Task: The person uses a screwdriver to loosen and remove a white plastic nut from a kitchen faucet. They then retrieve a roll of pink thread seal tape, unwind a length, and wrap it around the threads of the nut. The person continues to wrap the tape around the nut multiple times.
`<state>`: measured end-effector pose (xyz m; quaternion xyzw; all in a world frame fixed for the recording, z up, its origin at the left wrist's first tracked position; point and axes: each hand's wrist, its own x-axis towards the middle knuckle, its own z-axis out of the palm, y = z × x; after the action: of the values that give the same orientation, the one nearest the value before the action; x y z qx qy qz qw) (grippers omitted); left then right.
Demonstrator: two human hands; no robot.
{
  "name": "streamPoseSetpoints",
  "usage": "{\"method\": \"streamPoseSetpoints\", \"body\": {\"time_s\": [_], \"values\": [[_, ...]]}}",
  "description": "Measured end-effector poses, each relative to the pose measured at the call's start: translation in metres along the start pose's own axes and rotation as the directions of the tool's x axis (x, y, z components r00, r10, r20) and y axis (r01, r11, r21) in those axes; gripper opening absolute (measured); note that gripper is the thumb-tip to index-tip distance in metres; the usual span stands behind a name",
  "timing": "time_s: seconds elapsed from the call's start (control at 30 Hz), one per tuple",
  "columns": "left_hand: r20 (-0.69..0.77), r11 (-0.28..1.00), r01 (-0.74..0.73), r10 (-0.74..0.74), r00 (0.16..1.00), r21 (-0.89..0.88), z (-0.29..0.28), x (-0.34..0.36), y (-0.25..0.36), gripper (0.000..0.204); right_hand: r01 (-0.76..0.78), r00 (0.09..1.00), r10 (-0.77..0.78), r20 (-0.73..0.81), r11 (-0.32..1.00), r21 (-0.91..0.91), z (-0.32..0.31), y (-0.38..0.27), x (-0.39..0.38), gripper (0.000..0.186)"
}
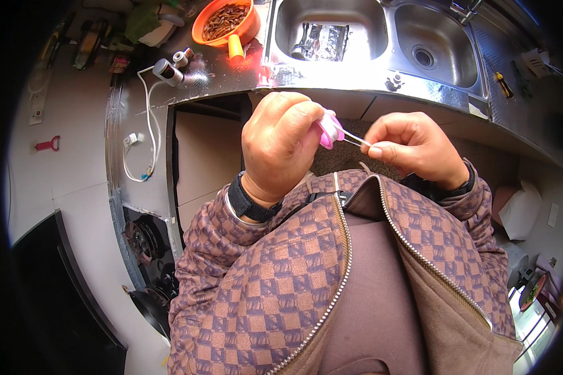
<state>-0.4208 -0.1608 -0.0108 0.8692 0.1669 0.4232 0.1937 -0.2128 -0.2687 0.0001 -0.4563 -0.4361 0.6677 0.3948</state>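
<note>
Nearest the camera is the checked brown jacket [275,275], unzipped over a plain brown top [372,294]. Beyond its collar, both hands are raised in front of the near edge of the metal counter [222,78]. The left hand [283,134], a black band [251,201] at its wrist, is curled nearly closed and grips a pink spool [326,140] at its fingertips, on the hand's right side. White tape [353,135] runs taut from the spool to the right hand [416,145], whose thumb and index finger are pinched together on its end while the other fingers curl loosely.

On the far left part of the counter stands an orange pan [249,30] filled with brown strips; nearer lies a grey-and-white cylinder [167,72]. Right of the pan are two sink basins [388,59], the left one holding a crumpled packet [326,42]. Farther right lies a yellow-handled tool [504,85].
</note>
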Motion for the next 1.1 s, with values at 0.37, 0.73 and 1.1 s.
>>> {"method": "streamPoseSetpoints", "body": {"time_s": [0.37, 0.73, 1.1], "values": [[0.095, 0.971, 0.14, -0.123, 0.988, -0.193, 0.005, -0.005, 0.006, 0.025, 0.505, 0.842, -0.477, -0.254, 0.861, 0.056, -0.005, 0.01, 0.007, 0.011], [0.535, -0.055, 0.556, -0.367, 0.761, -0.829, 0.007, -0.011, -0.002, 0.022, 0.283, 0.921, -0.145, -0.362, 0.887, 0.365, -0.03, 0.025, 0.011, 0.015], [0.33, -0.023, 0.42, -0.659, 0.676, -0.907, 0.001, 0.001, -0.004, 0.024, 0.018, 1.0, -0.016, -0.008, 0.973, 0.229, -0.029, 0.034, -0.011, 0.015]]}}
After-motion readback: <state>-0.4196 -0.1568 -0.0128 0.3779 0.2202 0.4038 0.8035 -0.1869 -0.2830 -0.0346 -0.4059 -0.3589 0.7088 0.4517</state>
